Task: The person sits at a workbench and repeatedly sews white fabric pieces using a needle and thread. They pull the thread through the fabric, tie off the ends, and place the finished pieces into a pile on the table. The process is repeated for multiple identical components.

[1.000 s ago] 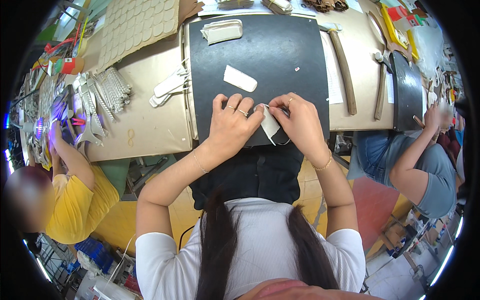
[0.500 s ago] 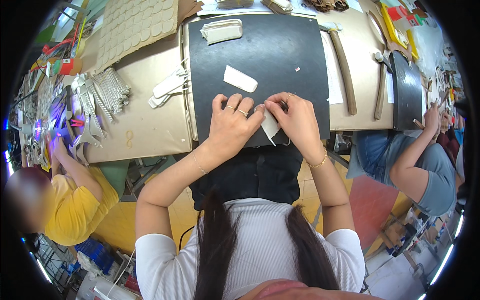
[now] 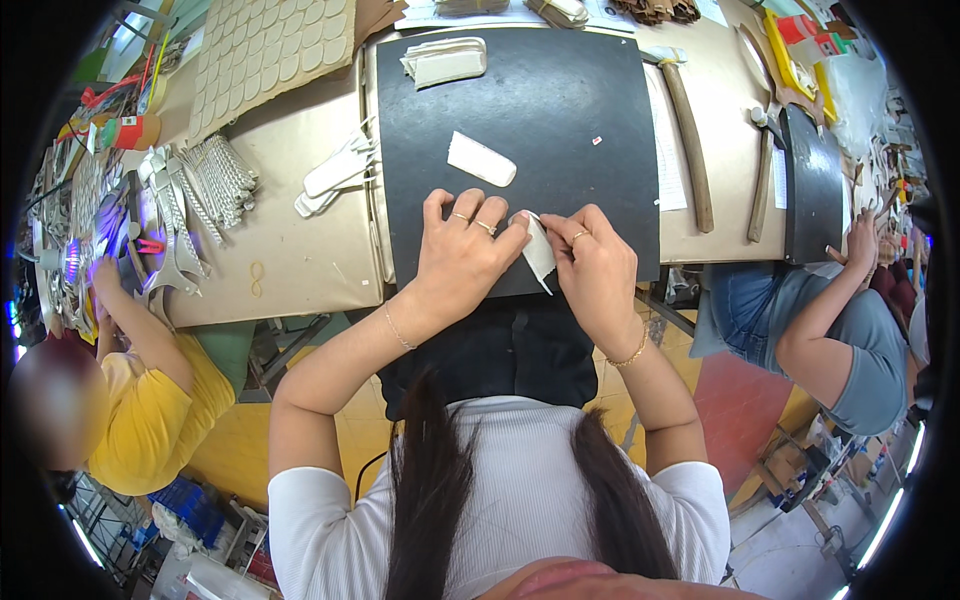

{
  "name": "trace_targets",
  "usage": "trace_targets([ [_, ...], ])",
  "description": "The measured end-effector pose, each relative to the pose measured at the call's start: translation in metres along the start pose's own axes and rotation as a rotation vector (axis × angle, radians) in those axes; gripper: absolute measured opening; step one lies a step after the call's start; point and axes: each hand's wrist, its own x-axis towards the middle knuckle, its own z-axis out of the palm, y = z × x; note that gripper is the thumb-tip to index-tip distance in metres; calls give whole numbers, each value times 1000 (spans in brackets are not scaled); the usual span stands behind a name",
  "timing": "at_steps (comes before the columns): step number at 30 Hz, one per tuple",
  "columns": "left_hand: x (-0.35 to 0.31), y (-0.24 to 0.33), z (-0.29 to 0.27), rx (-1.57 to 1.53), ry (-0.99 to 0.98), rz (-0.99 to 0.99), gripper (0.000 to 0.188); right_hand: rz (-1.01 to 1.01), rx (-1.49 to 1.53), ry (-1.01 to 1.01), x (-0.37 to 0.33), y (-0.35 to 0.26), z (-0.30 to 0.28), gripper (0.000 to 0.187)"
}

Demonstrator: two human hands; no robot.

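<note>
Between my two hands, near the front edge of a black mat (image 3: 420,130), is a small white strip (image 3: 540,258) with a jagged edge, standing tilted. My left hand (image 3: 468,240) pinches its upper left end between thumb and forefinger. Curled at its right side, my right hand (image 3: 597,265) has its fingertips on the strip's upper edge. Just beyond my hands lies a rounded white piece (image 3: 482,159) flat on the mat. A stack of similar pale pieces (image 3: 445,62) sits at the mat's far left.
Left of the mat are loose white strap pieces (image 3: 338,180) and braided straps (image 3: 218,180). A sheet of rounded beige shapes (image 3: 270,60) lies behind them. A hammer (image 3: 686,145) rests on the right. One co-worker in yellow (image 3: 155,410) sits left, another in grey-blue (image 3: 850,350) right.
My right hand has shifted slightly right and down, its fingers more curled, so more of the white strip shows. My left hand stays almost in place.
</note>
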Motion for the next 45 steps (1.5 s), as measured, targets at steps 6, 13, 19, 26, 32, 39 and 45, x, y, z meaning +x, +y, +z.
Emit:
trace_targets([
  [6, 0, 0, -1, 14, -6, 1, 24, -167, -115, 26, -14, 8, 1, 31],
  [13, 1, 1, -1, 5, -15, -17, 25, -216, -166, 16, -26, 11, -5, 27],
  [19, 2, 2, -2, 4, -27, -23, 25, -221, -183, -5, -30, 12, -10, 25],
  [26, 2, 3, -4, 6, -34, -21, 25, -237, -190, -36, -32, 10, -14, 24],
  [32, 3, 3, -4, 9, -37, -19, 24, -240, -227, -67, -36, 9, -17, 25],
  [39, 9, 16, -3, -18, -32, -104, 29, -225, -290, -130, -52, 9, -21, 31],
  [45, 18, 34, 6, -158, -38, -464, 30, -213, -295, -146, -55, 8, -23, 34],
])
